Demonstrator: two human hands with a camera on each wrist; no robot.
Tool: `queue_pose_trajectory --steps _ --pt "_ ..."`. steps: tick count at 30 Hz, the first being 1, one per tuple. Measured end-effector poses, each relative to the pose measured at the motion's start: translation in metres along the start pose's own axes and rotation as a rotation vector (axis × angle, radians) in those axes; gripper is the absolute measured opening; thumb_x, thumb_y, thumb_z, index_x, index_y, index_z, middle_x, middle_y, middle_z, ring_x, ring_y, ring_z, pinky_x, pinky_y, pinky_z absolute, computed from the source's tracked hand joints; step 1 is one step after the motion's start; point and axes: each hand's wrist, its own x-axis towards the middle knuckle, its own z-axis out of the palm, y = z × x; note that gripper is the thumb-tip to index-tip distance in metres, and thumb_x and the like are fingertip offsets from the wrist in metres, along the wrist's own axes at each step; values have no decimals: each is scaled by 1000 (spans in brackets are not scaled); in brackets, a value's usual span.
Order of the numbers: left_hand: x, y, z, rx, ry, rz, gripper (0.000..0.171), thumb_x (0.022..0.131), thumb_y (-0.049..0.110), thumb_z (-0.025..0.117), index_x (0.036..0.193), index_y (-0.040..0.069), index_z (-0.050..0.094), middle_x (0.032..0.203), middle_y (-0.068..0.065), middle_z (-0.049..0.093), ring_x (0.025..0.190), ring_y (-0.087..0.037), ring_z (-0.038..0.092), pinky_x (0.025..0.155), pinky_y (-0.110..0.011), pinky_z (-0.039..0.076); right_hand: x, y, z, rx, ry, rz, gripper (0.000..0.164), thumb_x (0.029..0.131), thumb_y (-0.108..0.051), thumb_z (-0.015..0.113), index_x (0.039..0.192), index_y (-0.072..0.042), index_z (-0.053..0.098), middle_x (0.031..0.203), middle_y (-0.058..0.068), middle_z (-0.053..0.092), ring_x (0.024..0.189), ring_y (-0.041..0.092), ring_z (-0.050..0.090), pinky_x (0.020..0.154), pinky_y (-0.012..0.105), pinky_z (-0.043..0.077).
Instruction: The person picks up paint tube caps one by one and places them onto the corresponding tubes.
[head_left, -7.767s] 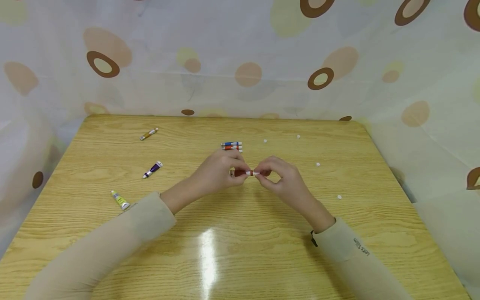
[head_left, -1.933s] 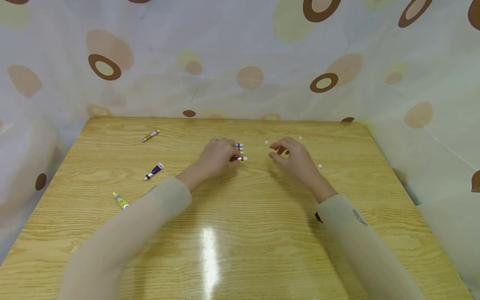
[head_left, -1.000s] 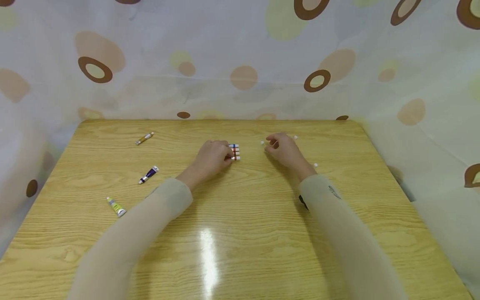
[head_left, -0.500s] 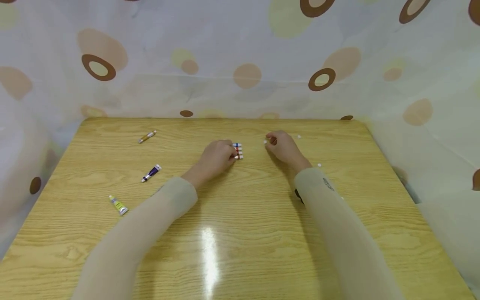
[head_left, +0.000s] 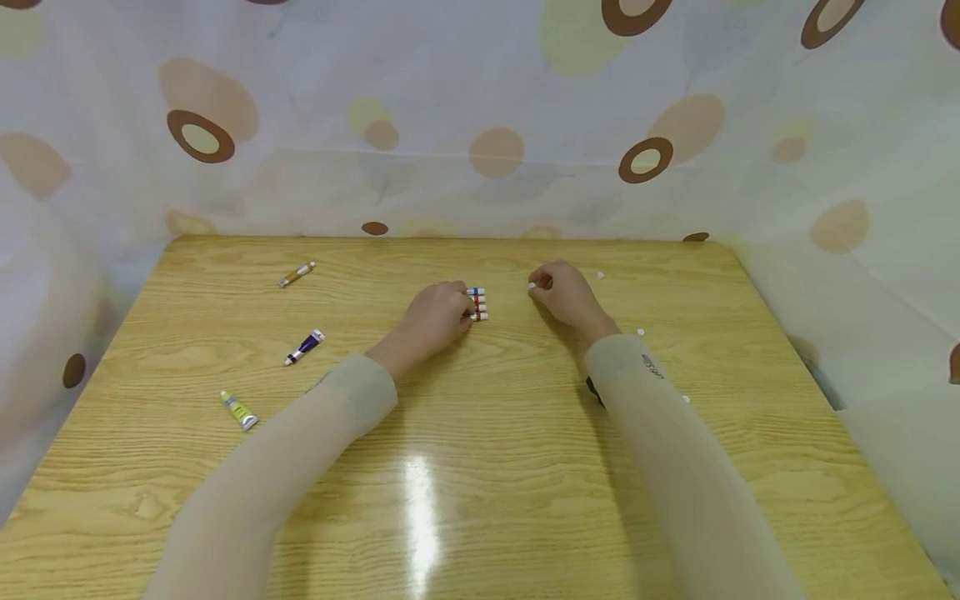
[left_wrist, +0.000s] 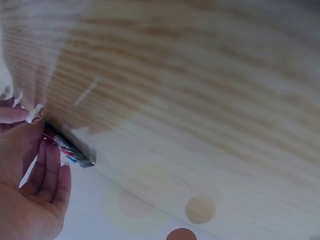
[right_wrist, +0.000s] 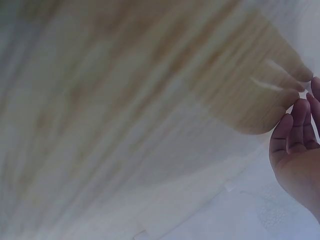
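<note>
Several small paint tubes (head_left: 477, 299) lie side by side in a row at the table's middle, their white ends showing past my left hand (head_left: 437, 317). At the near end of that row my left fingers and thumb grip the brown-banded tube (head_left: 482, 317), whose body is mostly hidden under the hand. In the left wrist view, my left thumb and fingers close on the near end of the stacked tubes (left_wrist: 70, 149). To the right, thumb and forefinger of my right hand (head_left: 567, 298) pinch a small white cap (head_left: 532, 286) at the table surface.
Other white caps lie right of my right hand: one behind (head_left: 600, 275), one nearer (head_left: 641, 332), and one beside my sleeve (head_left: 686, 399). On the left lie an ochre tube (head_left: 297, 274), a purple tube (head_left: 304, 347) and a yellow tube (head_left: 239, 410). A patterned curtain (head_left: 420, 183) borders the table.
The brown-banded tube went from between both hands down to the row's near end, with my left hand still on it. My right hand moved away from it, up to the white cap, and closed on it.
</note>
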Motion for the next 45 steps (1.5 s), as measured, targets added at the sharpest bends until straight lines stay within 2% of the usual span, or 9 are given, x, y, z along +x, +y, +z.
queue_pose_trajectory --steps 11,18,23,27,32,40,45 --pt "3 1 -1 20 -18 0 14 97 9 69 102 7 82 98 -8 72 90 -21 70 85 -33 61 -1 -1 -1 -13 6 -4 25 105 -16 58 120 1 68 123 18 60 111 32 56 100 46 49" --pt "4 1 -1 28 -26 -7 14 97 9 69 103 6 82 101 -9 73 94 -23 72 88 -34 61 -3 -1 -3 14 -12 -2 26 105 -16 59 122 1 68 123 18 59 112 33 57 100 48 50" --pt "4 -1 -1 32 -14 -5 15 97 8 68 102 7 82 100 -9 73 92 -22 71 87 -34 61 -4 2 -5 57 1 -2 26 105 -18 58 122 -1 68 124 17 63 113 32 59 100 47 51" --pt "4 -4 -4 6 21 -12 14 95 5 68 97 6 82 98 -9 72 87 -21 70 82 -34 60 -6 0 -10 91 23 -11 26 104 -17 60 122 -1 68 123 17 66 112 32 61 99 47 52" --pt "2 -12 -13 14 19 -46 11 95 11 73 98 6 81 99 -8 72 89 -22 69 85 -35 60 -10 -4 -18 114 43 -26 27 103 -15 61 123 0 68 123 19 68 113 33 63 99 47 53" --pt "-7 -26 -33 -35 -33 -139 22 97 16 71 115 7 79 117 -10 72 110 -29 71 98 -40 59 -14 6 -25 124 67 -13 25 104 -18 59 124 -5 68 121 15 68 110 30 63 91 43 53" --pt "-16 -33 -49 -32 -52 -159 25 96 20 73 117 7 77 112 -11 72 101 -27 71 88 -40 60 -24 8 -32 125 90 -23 27 104 -18 57 125 -5 68 120 15 68 109 30 63 89 43 53"
